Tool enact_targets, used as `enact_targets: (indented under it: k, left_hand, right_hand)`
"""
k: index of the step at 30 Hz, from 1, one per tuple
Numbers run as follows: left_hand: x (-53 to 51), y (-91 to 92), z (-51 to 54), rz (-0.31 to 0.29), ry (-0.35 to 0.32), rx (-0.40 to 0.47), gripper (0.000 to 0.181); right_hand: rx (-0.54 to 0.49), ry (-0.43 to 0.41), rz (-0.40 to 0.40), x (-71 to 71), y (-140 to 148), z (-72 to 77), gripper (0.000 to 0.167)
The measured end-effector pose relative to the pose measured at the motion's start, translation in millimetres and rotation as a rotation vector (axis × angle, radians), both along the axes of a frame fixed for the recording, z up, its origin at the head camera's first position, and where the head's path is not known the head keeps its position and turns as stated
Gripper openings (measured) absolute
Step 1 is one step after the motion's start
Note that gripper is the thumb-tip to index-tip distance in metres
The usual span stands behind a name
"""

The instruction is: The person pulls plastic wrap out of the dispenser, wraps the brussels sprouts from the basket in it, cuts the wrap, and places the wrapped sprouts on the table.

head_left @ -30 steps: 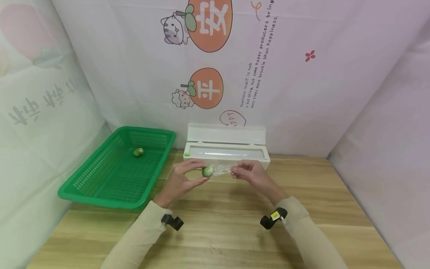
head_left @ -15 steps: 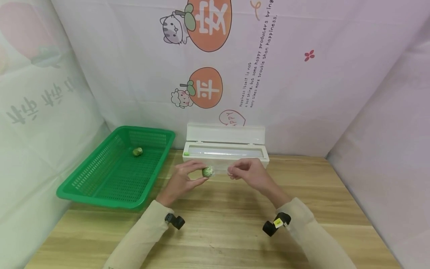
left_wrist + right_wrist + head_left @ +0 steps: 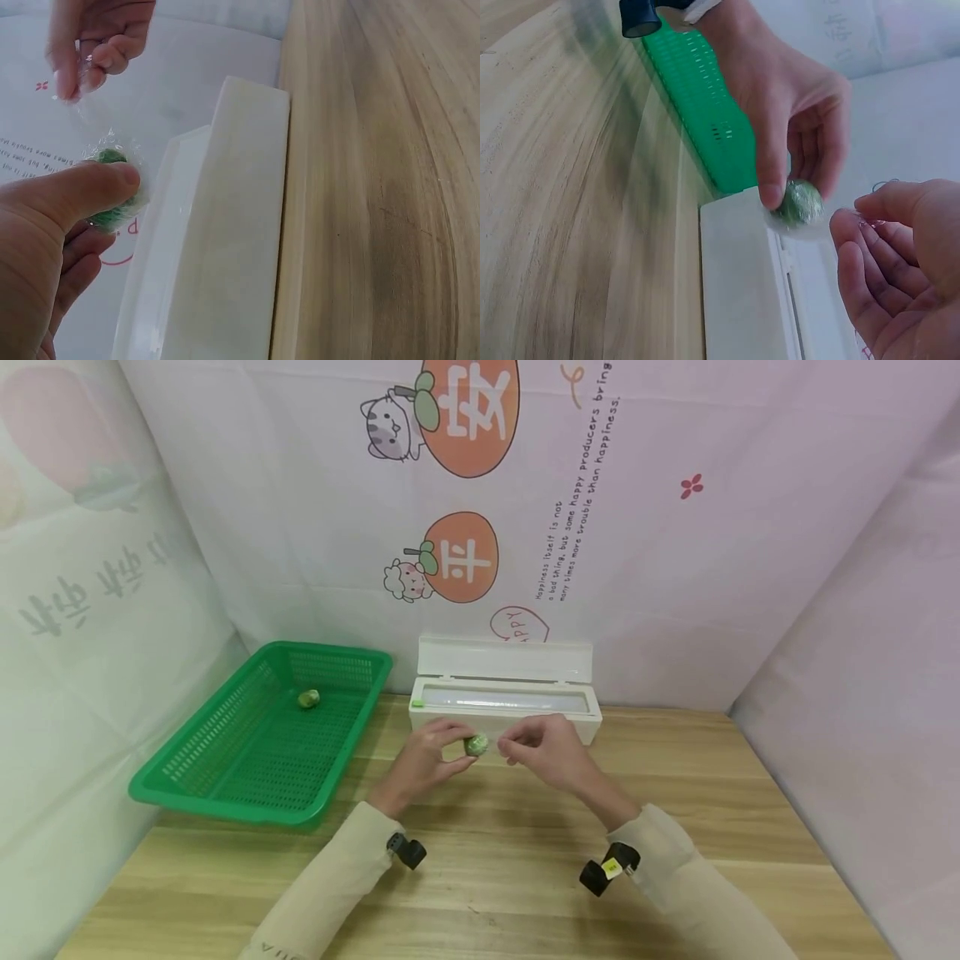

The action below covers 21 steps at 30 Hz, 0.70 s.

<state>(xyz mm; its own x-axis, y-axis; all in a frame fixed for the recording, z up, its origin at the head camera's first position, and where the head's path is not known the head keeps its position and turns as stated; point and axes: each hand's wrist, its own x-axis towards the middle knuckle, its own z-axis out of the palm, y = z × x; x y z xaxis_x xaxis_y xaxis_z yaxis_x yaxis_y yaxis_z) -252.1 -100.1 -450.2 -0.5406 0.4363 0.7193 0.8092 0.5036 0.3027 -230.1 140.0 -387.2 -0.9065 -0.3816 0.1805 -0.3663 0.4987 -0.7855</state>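
Note:
Between the thumb and fingers of my left hand (image 3: 423, 762) is a small round green fruit or vegetable (image 3: 476, 745), its exact kind unclear. Clear cling film covers it, creased and shiny in the left wrist view. My right hand (image 3: 551, 752) is just to its right and pinches the loose end of the cling film (image 3: 84, 79). That film stretches thinly across the short gap between the hands. Both hands are raised in front of a white cling film box (image 3: 506, 727), whose lid stands up at the back.
At the left stands a green plastic basket (image 3: 348, 735) with a small yellow-green round piece (image 3: 308, 699) inside, near its back. Wooden tabletop (image 3: 480, 877) extends below the hands. White printed cloth (image 3: 637, 610) hangs at the back and sides.
My left hand has moved slightly right with the wrapped green ball, and my right hand slightly left. The gap between them has narrowed, and the film tail looks shorter.

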Motion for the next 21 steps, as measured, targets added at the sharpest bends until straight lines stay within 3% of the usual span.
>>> enact_targets:
  k: [10,15,21]
  left_hand:
    - [1.9,16.1,5.2,0.012,-0.045,-0.059,0.028]
    - [3.7,23.6,9.1,0.01,-0.076,-0.089,0.024]
    - [3.8,30.8,14.0,0.025,-0.101,-0.118,0.019]
  right_hand:
    - [0.04,0.079,-0.025,2.0,-17,-6.7,0.006]
    - [0.068,0.131,-0.016,-0.1,-19,-13.3,0.005]
    - [0.127,0.142,0.022,-1.3,-17,-9.7,0.008]
